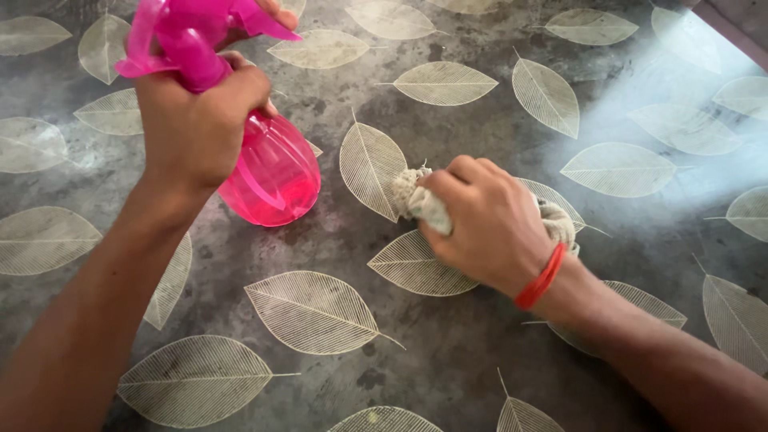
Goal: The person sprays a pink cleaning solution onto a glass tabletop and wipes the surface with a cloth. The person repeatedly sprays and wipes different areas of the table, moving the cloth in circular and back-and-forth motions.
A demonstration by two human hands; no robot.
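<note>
Head view, looking down on a grey tabletop [472, 344] printed with pale skeleton-leaf motifs. The left hand [196, 128] is wrapped around the neck of a translucent pink spray bottle [272, 172], its fingers [252, 84] curled tight just below the opaque pink spray head [172, 36]; one fingertip shows beyond the head near the trigger at the top edge of the view. The bottle is tilted, its rounded body hanging below and to the right of the gripping fingers, its lower end close over the tabletop — whether it touches the surface cannot be told.

The right hand [488, 224] lies near the middle of the view, pressed down onto a bunched off-white cloth [416, 200]. Its fingers are folded closed over the cloth, which is mostly hidden beneath the palm: one crumpled end sticks out past the knuckles on the left, and a second frayed end [558, 220] shows behind the hand near the wrist. The cloth rests on the tabletop, across two of the leaf motifs. A red band [542, 278] circles the right wrist.

The bottle and the cloth are near each other but apart, with a printed leaf [370, 168] on the bare surface between them. A hazy band of bright light [672, 104] crosses the upper right corner of the tabletop, washing out the pattern there.
</note>
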